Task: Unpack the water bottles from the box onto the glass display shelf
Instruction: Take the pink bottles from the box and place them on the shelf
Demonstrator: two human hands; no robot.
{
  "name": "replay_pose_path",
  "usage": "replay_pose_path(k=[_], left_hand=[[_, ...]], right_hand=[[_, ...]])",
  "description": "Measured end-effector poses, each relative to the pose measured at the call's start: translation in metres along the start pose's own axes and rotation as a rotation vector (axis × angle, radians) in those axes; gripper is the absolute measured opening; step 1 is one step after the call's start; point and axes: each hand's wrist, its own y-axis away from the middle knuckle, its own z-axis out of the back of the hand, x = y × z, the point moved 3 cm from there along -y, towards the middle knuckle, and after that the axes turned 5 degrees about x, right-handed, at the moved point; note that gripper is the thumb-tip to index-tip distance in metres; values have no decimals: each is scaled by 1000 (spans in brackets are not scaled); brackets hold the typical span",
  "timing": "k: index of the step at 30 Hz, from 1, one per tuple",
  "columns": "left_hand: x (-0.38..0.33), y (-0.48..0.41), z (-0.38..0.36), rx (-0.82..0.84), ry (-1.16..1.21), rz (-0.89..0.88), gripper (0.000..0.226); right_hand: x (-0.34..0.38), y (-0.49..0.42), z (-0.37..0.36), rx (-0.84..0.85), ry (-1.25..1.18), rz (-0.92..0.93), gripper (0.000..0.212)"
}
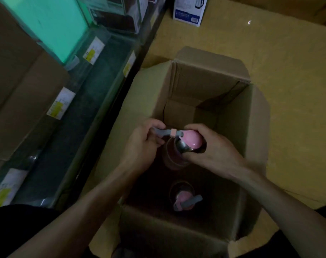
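Glass, green-tinted and edged with yellow price tags, the display shelf [95,101] runs along the left, and no pink-lidded bottle shows on it. The open brown cardboard box [205,101] beside it looks mostly emptied. Over it the right hand [212,151] wraps round the pink-lidded water bottle [193,139], and the left hand [143,144] pinches its grey carry strap [166,132]. A second pink-lidded bottle [184,199] stands at the bottom, so both are left to shelve.

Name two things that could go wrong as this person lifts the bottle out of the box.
The left hand pinches the grey strap, the right hand grips the pink lid: the bottle could slip onto the second bottle in the box. In this dim light it might strike the glass shelf.
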Motion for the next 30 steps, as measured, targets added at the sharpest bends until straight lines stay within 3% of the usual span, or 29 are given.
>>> replay_pose_path(k=[7, 12, 15, 19, 22, 25, 30], left_hand=[[12, 3, -10, 92, -341, -182, 28], [9, 7, -11, 83, -459, -280, 28], [6, 4, -11, 157, -352, -228, 33], [-2, 11, -14, 390, -40, -30, 40], [-4, 16, -19, 495, -5, -1, 72], [-2, 14, -20, 487, 17, 15, 87], [-2, 23, -21, 397, 132, 57, 78]], right_hand=[[1, -2, 17, -67, -286, 3, 64], [1, -4, 20, -61, -417, -7, 56], [1, -5, 21, -68, -484, -10, 57], [1, -8, 20, -92, -582, -23, 59], [1, -10, 19, -86, -657, -50, 61], [2, -12, 16, -95, -738, -84, 67], [6, -10, 7, -92, -913, -120, 69]])
